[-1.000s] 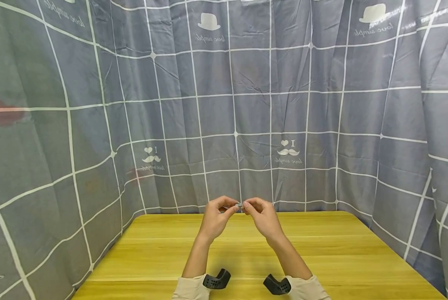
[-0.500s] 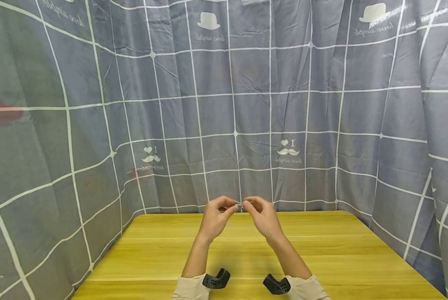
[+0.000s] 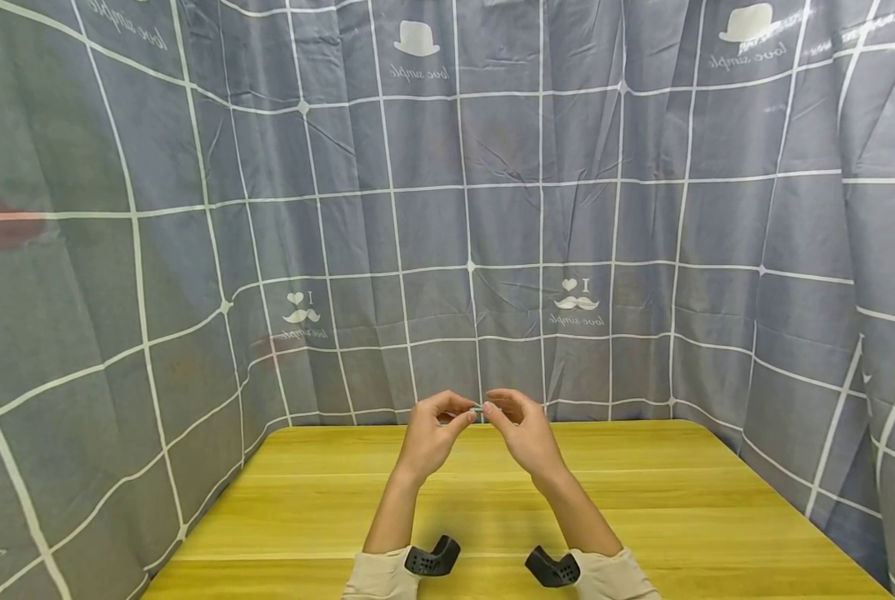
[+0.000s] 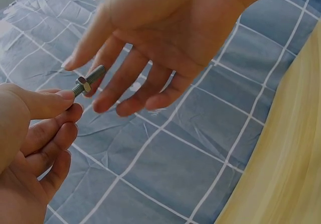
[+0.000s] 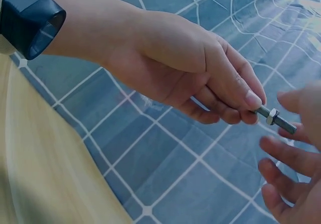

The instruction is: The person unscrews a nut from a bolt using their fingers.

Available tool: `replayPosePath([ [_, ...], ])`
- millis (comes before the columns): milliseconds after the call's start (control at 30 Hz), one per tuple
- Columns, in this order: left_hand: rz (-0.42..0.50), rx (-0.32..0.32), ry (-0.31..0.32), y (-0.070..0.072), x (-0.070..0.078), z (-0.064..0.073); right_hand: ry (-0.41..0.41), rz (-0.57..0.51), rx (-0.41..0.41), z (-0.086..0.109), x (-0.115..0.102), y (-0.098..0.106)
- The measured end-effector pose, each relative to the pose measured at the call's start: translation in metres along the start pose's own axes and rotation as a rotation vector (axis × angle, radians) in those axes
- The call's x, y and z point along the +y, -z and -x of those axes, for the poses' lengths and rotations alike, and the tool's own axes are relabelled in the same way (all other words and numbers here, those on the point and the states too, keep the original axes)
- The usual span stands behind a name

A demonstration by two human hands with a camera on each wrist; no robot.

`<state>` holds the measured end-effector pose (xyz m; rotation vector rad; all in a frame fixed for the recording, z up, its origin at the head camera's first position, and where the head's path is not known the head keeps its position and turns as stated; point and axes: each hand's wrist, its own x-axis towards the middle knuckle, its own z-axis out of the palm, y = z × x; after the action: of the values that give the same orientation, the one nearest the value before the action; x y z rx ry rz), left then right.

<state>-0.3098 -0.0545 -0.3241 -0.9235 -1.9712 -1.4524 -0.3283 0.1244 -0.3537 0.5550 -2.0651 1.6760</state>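
Change: right hand (image 3: 526,433) fingers slightly higher than a moment ago, now loosely spread, contact unclear | Left hand (image 3: 428,437): fingers pinching grey threaded metal bolt (image 5: 286,124), held in air between hands | Silver hexagonal metal nut (image 5: 272,116): partway along bolt, ungripped; handling seemingly paused

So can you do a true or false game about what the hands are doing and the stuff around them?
1. The left hand pinches the bolt. True.
2. The table is yellowish. True.
3. The bolt lies on the table. False: it is held up in the air.
4. A nut sits partway along the bolt. True.
5. The right hand is squeezed into a fist. False: its fingers are spread near the bolt.
6. The curtain is plain pink. False: it is greyish blue with white lines.
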Motion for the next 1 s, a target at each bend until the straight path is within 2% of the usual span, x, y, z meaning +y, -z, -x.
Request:
replayPosePath([
  [67, 0.001, 0.001, 0.004, -0.0005, 0.0000, 0.0005, -0.002, 0.002, 0.006, 0.0005, 0.0003, -0.0001],
  [267, 0.016, 0.003, 0.024, 0.0002, 0.0002, -0.0009, 0.056, -0.033, -0.024, -0.0005, -0.0009, 0.0018],
  [567, 0.002, 0.001, 0.014, -0.0009, -0.0008, -0.0002, -0.016, -0.012, 0.008, 0.0001, 0.0017, -0.0008],
  [833, -0.005, 0.018, 0.002, -0.0023, -0.0016, -0.0007, 0.058, -0.041, -0.011, -0.0008, 0.0007, -0.0019],
  [1000, -0.006, 0.021, -0.002, -0.0028, -0.0008, -0.0014, 0.015, -0.017, 0.015, -0.0006, 0.0012, -0.0025],
])
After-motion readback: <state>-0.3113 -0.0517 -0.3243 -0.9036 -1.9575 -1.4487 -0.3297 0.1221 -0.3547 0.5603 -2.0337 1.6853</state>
